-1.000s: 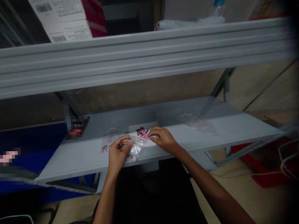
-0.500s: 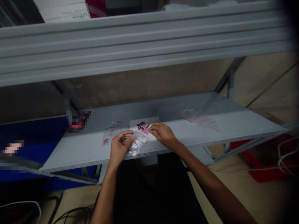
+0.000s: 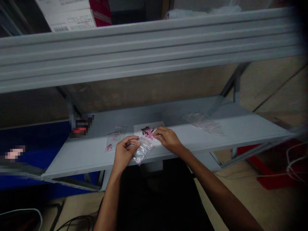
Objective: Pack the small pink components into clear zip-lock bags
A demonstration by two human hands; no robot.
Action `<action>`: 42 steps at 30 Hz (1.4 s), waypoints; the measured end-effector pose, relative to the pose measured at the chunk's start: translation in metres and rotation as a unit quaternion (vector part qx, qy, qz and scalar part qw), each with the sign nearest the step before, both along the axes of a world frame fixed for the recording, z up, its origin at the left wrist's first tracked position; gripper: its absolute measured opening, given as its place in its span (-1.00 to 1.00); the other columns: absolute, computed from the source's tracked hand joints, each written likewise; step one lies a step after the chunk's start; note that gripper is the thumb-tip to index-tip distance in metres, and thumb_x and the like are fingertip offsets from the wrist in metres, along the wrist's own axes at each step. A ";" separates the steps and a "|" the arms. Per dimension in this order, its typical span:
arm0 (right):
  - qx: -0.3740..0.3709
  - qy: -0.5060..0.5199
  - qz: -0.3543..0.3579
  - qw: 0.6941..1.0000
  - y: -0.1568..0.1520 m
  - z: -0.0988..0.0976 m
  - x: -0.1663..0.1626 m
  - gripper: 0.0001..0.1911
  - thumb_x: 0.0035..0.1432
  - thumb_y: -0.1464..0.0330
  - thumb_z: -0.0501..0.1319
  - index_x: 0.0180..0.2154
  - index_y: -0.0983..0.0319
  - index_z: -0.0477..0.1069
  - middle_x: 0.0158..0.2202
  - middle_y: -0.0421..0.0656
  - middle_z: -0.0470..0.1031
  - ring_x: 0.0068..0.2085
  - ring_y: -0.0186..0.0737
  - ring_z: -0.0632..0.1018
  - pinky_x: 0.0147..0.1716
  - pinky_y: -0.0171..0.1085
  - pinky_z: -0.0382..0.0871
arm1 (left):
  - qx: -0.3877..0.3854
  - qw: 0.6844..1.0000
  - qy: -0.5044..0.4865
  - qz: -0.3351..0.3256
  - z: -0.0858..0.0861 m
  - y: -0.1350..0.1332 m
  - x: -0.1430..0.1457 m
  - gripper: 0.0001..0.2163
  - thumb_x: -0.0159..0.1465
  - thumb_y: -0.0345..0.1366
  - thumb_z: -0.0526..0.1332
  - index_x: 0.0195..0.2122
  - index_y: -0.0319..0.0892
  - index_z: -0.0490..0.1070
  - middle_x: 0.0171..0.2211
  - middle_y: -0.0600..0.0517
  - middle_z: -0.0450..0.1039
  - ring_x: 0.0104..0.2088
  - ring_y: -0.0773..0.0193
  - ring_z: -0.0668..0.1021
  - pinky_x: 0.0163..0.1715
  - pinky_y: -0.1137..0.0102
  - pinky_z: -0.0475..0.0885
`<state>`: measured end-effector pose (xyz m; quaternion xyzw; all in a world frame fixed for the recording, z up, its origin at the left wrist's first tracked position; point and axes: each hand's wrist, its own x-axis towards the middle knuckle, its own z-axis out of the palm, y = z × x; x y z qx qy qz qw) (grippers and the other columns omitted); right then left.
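Observation:
My left hand (image 3: 125, 150) pinches a small clear zip bag (image 3: 143, 150) by its left side, at the front edge of the grey shelf (image 3: 84, 157). A few small pinkish bits show near the bag's bottom corner. On a white sheet (image 3: 138, 127) just beyond lies a pile of pink beads (image 3: 150, 132) mixed with dark brown, longish pieces (image 3: 145, 130). My right hand (image 3: 167, 138) is at the pile's right side, its thumb and fingertips drawn together. Whatever is between those fingertips is too small to make out.
Two clear bags (image 3: 113, 141), at least one with pink beads inside, lie left of my left hand. Several flat clear bags (image 3: 204, 123) are spread to the right. A blurred dark and red object (image 3: 81, 126) stands at the left end. An upper shelf beam (image 3: 144, 48) crosses above.
The view has tilted slightly, so everything sits a little lower. Both hands stay nearly in place, the left still on the bag and the right still by the pile.

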<state>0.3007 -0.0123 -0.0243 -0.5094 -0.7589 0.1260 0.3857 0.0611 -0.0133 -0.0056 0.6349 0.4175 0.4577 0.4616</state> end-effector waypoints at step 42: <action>0.002 0.161 0.129 0.979 -0.020 0.018 -0.028 -0.79 0.25 0.23 0.26 -0.33 0.22 0.57 -0.30 -0.13 0.48 -0.29 -0.25 0.47 -0.29 -0.28 0.33 | -0.019 0.999 -0.006 -0.048 -0.001 -0.002 -0.001 -0.73 0.12 -0.30 0.43 -0.14 -0.20 0.53 -0.32 -0.04 0.58 -0.29 0.27 0.58 -0.27 0.43 0.46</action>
